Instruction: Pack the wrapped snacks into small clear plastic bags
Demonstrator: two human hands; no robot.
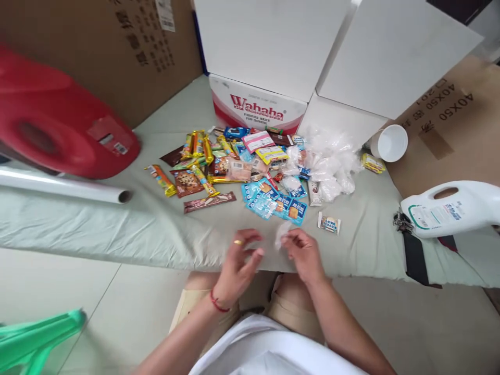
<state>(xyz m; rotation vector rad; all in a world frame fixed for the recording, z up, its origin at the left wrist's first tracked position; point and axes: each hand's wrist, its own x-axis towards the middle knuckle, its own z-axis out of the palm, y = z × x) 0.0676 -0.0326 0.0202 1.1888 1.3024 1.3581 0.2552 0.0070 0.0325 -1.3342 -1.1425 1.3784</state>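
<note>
My left hand is above the front edge of the cloth-covered table, its fingers apart and curved with nothing between them. To its right, my right hand pinches a small clear plastic bag, which sticks up from the fingertips. Just beyond the hands lie blue snack packets in a loose group. A small white-and-blue wrapped snack rests alone to the right of them. Behind is a heap of wrapped snacks, with crumpled clear plastic bags piled at its right side.
A Wahaba-printed carton stands behind the heap. At left are a red jug and a plastic film roll. On the right stand a white cup, a white bottle and keys. A green stool is on the floor.
</note>
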